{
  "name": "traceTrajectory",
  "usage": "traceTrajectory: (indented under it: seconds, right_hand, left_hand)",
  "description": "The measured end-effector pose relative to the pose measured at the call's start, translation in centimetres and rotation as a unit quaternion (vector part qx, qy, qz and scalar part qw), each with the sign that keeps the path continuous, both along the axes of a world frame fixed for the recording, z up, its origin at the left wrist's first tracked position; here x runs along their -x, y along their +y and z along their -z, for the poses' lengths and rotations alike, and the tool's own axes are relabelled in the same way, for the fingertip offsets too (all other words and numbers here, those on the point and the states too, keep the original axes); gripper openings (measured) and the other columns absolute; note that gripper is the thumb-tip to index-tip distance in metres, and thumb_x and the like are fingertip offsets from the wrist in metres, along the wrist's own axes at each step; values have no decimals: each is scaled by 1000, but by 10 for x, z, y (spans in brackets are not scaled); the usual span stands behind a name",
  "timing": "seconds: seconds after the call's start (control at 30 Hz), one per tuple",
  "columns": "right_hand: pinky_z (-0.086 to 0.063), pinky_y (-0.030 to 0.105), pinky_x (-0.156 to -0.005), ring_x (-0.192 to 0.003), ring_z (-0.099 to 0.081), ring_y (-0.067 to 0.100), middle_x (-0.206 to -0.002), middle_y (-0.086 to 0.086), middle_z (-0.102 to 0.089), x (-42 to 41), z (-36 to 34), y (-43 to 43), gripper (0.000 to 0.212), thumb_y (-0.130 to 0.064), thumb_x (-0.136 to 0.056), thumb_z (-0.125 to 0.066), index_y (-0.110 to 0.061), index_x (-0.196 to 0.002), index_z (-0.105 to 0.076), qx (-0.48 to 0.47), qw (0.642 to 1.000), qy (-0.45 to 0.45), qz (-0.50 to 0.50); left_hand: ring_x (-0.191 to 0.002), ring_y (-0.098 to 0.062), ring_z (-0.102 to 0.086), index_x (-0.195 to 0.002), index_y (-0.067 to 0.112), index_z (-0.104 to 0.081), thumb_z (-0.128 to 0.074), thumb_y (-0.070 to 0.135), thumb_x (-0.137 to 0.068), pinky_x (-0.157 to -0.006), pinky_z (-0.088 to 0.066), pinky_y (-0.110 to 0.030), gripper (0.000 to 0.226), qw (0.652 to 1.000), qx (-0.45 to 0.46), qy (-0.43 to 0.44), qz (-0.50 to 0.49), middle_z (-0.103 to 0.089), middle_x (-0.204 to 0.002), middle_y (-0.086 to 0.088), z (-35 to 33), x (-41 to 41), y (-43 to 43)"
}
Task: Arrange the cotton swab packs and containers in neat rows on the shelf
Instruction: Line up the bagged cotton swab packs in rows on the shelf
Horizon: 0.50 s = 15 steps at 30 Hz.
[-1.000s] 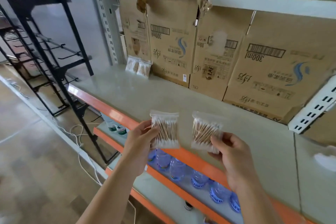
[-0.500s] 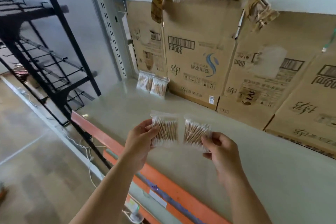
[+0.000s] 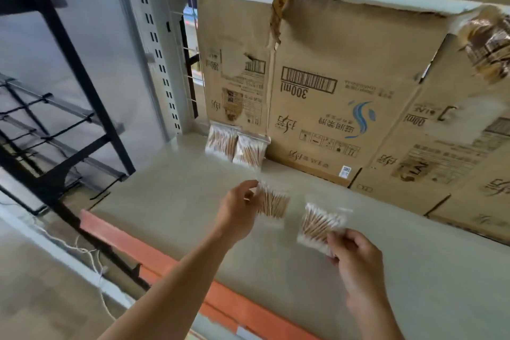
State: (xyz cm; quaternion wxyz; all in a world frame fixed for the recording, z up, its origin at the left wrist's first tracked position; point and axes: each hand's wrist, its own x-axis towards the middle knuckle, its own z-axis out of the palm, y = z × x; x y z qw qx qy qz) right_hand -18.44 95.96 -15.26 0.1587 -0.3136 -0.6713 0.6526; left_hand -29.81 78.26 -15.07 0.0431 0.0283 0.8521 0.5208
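At a storeroom shelf (image 3: 171,201), a person holds two clear packs of cotton swabs just above the pale surface. The left hand (image 3: 237,210) pinches one pack (image 3: 273,204) by its left edge between thumb and fingertips, holding it roughly upright. The right hand (image 3: 356,259), fingers curled, grips the second pack (image 3: 317,225) by its lower corner, and that pack is tilted. The two held packs are near each other but apart.

Two more packs (image 3: 220,142) (image 3: 249,150) stand side by side at the back left corner, leaning against the cardboard boxes (image 3: 331,91) that line the rear of the shelf.

The job looks to be at an early stage, with a row of two begun and two packs in hand. The next move likely calls for setting the left-hand pack upright just to the right of the standing pair, against the box, then placing the other beside it. Thin and light, the packs may slump unless leaned squarely.
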Motion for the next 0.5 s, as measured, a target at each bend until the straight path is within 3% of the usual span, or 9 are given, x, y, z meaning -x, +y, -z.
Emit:
traceTrajectory:
  seconds: [0.07,0.2,0.33,0.43,0.5]
  right_hand:
    - [-44,30,-61,-61,-56,15,-69,4,-67,4,7,-15,5,-7,-85,-69,-11,-83,-68,-47,999,-19,12]
    - [-50,33,-69,-73,-65,16,-75,-4,-69,13,12,-32,9,-17,-86,-70,-21,-79,-66,-128,989,-58,52]
    - [-49,28,-68,-76,-65,10,-79,-8,-69,28,6,-29,5,-19,-86,-70,-23,-85,-67,-159,983,-73,62]
    - [-44,22,-60,-73,-63,7,-77,-8,-68,48,3,-23,4,-19,-86,-69,-22,-86,-67,-175,979,-74,72]
    - [-42,22,-60,-72,-62,7,-74,-11,-66,61,2,-17,3,-18,-88,-67,-20,-86,-67,-180,979,-72,70]
  left_hand:
    - [-74,-10,-60,-127,22,-56,-55,32,-94,-60,-46,-17,34,998,15,12,59,-64,-90,2,3,5,-8]
    - [-85,-19,-60,-136,14,-45,-68,8,-83,-74,-54,-31,58,986,-1,-15,165,-58,-98,-4,16,12,-13]
    - [-64,-13,-58,-123,8,-53,-71,2,-79,-64,-55,-29,48,989,-17,-5,150,-61,-76,2,21,26,-11]
    - [-63,-3,-56,-114,14,-56,-71,8,-81,-54,-45,-10,37,991,16,33,132,-60,-79,6,17,41,-8]
    - [-68,-5,-57,-112,16,-55,-70,11,-83,-54,-42,-7,33,991,27,49,119,-60,-86,5,13,50,-4]
